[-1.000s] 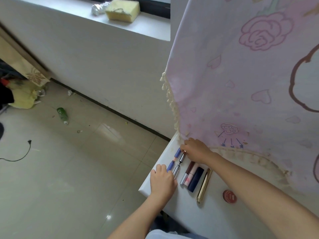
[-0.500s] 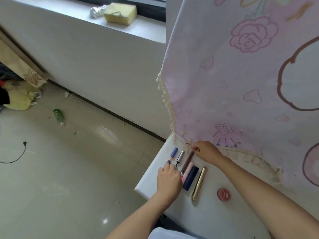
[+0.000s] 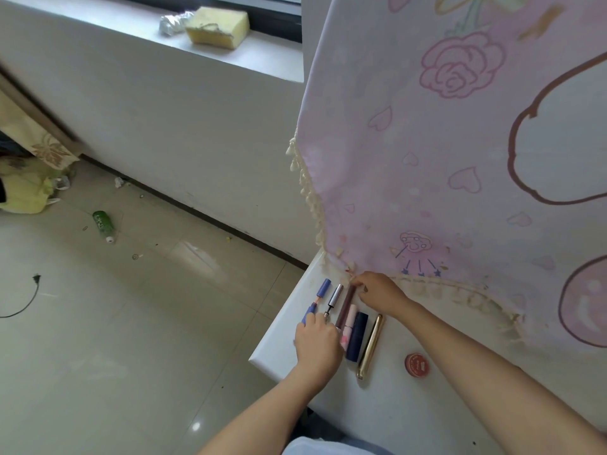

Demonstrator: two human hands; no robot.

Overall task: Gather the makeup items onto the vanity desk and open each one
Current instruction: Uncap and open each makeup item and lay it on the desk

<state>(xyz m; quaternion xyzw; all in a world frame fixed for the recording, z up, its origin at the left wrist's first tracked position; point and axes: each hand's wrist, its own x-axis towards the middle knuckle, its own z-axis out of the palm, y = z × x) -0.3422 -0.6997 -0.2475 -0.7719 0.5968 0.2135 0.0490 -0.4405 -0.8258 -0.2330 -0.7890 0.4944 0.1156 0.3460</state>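
on the white desk (image 3: pixel 410 405) right hand (image 3: pixel 381 290) pinches brown tube (image 3: pixel 345 305); left hand (image 3: pixel 317 344) curled, grip unclear.

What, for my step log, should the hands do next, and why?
Probably pull the brown tube apart: the right hand pinches its far end, the left hand covers its near end, and the purple tube and silver tube beside it lie uncapped.
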